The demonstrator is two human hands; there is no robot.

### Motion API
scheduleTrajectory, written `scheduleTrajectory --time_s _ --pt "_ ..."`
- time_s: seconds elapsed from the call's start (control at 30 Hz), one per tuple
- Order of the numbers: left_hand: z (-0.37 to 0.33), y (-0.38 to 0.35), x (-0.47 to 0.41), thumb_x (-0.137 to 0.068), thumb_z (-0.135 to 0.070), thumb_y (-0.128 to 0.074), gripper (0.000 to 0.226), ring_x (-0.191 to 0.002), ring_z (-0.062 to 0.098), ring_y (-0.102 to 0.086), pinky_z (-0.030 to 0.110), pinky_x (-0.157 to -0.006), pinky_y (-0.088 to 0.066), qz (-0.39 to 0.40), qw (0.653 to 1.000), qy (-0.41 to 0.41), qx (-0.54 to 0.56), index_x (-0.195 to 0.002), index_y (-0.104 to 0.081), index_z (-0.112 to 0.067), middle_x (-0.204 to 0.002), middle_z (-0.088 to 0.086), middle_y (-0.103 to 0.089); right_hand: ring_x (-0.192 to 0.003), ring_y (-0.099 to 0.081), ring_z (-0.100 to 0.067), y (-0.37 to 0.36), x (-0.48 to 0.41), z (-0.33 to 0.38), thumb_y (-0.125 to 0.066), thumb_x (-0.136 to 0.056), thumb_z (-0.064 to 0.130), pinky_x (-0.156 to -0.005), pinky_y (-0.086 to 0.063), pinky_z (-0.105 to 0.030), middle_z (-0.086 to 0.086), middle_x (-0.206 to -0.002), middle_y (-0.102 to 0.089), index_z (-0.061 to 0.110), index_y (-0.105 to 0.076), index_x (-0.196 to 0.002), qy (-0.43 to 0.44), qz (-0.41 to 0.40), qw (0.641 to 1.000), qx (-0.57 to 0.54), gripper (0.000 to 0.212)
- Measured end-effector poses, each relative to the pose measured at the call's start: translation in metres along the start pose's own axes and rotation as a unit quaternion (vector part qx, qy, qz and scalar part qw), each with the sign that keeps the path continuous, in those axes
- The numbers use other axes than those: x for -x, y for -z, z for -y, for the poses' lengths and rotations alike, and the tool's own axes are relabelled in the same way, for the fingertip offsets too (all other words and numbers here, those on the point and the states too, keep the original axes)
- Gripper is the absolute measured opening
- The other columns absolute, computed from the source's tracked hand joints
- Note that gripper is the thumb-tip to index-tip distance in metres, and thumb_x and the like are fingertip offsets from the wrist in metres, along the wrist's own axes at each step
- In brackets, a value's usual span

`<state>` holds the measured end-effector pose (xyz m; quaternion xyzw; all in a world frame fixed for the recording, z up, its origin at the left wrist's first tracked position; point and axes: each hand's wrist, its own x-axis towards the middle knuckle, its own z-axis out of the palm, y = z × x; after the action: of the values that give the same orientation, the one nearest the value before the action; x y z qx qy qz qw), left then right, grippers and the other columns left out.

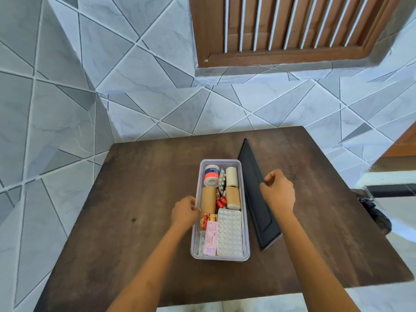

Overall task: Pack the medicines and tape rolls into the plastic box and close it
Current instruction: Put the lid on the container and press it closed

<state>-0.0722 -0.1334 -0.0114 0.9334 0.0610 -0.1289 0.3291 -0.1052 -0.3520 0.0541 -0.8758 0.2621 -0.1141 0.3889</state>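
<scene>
A clear plastic box (245,221) sits open in the middle of the brown table. Inside lie a white adhesive tape roll with an orange band (211,174), two brown tape rolls (208,200), a white roll (231,176), a white blister pack of pills (229,233), a pink medicine sachet (210,238) and red-gold strips (206,219). The black lid (254,194) lies flat just right of the box. My left hand (184,212) rests against the box's left wall, fingers curled. My right hand (279,191) grips the lid's right edge.
The dark wooden table (139,199) stands against a tiled wall (135,86), with a brown louvred window (292,28) above. A black bag (373,212) hangs past the table's right edge. Bare tabletop lies on both sides of the box.
</scene>
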Motion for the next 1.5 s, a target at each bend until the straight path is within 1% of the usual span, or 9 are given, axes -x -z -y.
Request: scheduleTrajectory --time_s 0.27,0.5,0.63,0.73,0.83,1.03,1.13,1.37,1.5 --pt "-0.023 -0.019 0.013 -0.085 -0.008 -0.058 0.017 -0.094 0.023 -0.063 0.037 -0.086 -0.055 0.019 0.999 0.02 0.031 -0.102 -0.057 -0.011 -0.095 0.005 -0.061 -0.074 -0.056 -0.024 0.018 0.005 0.008 -0.057 -0.081 0.005 -0.062 -0.041 -0.031 -0.005 -0.086 -0.061 0.01 -0.059 -0.089 0.048 -0.052 0.997 0.012 0.009" --pt "-0.038 0.0 0.013 -0.09 -0.026 -0.057 0.034 -0.108 0.021 -0.06 0.03 -0.086 -0.047 -0.028 0.998 -0.042 0.044 -0.121 -0.054 -0.012 -0.123 0.006 -0.06 -0.083 -0.061 -0.02 0.005 0.03 0.029 -0.062 -0.079 0.007 -0.068 -0.046 -0.028 -0.007 -0.099 -0.065 0.013 -0.065 -0.086 0.138 0.023 0.99 0.011 0.009" --pt "-0.067 0.016 0.018 -0.098 -0.032 -0.043 0.028 -0.075 0.013 -0.063 0.022 -0.065 -0.052 0.137 0.918 -0.004 0.373 -0.108 -0.061 -0.014 -0.091 0.005 -0.069 -0.087 -0.059 -0.014 -0.023 0.059 0.036 -0.06 -0.082 0.019 -0.063 -0.034 -0.017 0.0 -0.104 -0.059 0.017 -0.061 -0.095 0.19 0.062 0.979 0.042 0.013" --pt "-0.071 0.015 0.013 -0.095 -0.031 -0.049 0.021 -0.059 0.007 -0.06 0.021 -0.057 -0.048 0.189 0.891 0.034 0.411 -0.087 -0.064 -0.019 -0.065 -0.007 -0.064 -0.088 -0.059 -0.016 -0.039 0.071 0.024 -0.06 -0.082 0.025 -0.064 -0.037 -0.02 0.001 -0.1 -0.061 0.019 -0.057 -0.097 0.223 0.08 0.969 0.066 0.017" --pt "-0.067 0.005 0.007 -0.092 -0.014 -0.056 0.009 -0.052 0.005 -0.058 0.017 -0.05 -0.051 0.175 0.898 0.044 0.401 -0.085 -0.062 -0.016 -0.066 -0.002 -0.062 -0.092 -0.059 -0.018 -0.045 0.072 0.009 -0.061 -0.081 0.026 -0.079 -0.048 -0.033 0.0 -0.099 -0.065 0.021 -0.055 -0.101 0.242 0.13 0.959 0.072 0.021" --pt "-0.045 -0.005 -0.005 -0.086 -0.006 -0.063 0.034 -0.085 0.018 -0.061 0.032 -0.081 -0.051 0.016 0.954 0.034 0.297 -0.12 -0.06 0.0 -0.094 0.009 -0.067 -0.117 -0.051 -0.025 -0.034 0.051 -0.02 -0.057 -0.088 0.021 -0.098 -0.042 -0.039 -0.006 -0.124 -0.059 0.014 -0.053 -0.12 0.131 0.06 0.99 0.006 0.034" --pt "-0.04 -0.004 -0.008 -0.084 -0.012 -0.067 0.043 -0.102 0.022 -0.061 0.031 -0.096 -0.046 -0.044 0.978 0.005 0.205 -0.125 -0.058 -0.003 -0.113 0.014 -0.067 -0.128 -0.043 -0.03 -0.03 0.033 -0.038 -0.051 -0.092 0.02 -0.104 -0.037 -0.041 -0.013 -0.14 -0.044 0.007 -0.039 -0.136 0.022 0.114 0.993 0.019 0.048" --pt "-0.039 -0.013 -0.005 -0.088 -0.028 -0.06 0.034 -0.12 0.024 -0.047 0.035 -0.093 -0.044 -0.113 0.993 0.015 0.026 -0.121 -0.062 -0.018 -0.126 0.004 -0.058 -0.105 -0.058 -0.024 -0.035 0.024 -0.055 -0.052 -0.093 0.016 -0.091 -0.043 -0.03 -0.015 -0.12 -0.062 0.001 -0.055 -0.121 -0.094 0.14 0.975 -0.145 0.033" --pt "-0.033 -0.016 -0.013 -0.089 -0.027 -0.06 0.038 -0.115 0.027 -0.056 0.037 -0.095 -0.046 -0.05 0.989 0.083 0.116 -0.123 -0.06 -0.01 -0.123 0.009 -0.062 -0.088 -0.059 -0.019 -0.035 0.014 -0.062 -0.057 -0.09 0.013 -0.075 -0.05 -0.028 -0.012 -0.106 -0.065 0.0 -0.057 -0.119 -0.217 0.193 0.905 -0.309 0.032"
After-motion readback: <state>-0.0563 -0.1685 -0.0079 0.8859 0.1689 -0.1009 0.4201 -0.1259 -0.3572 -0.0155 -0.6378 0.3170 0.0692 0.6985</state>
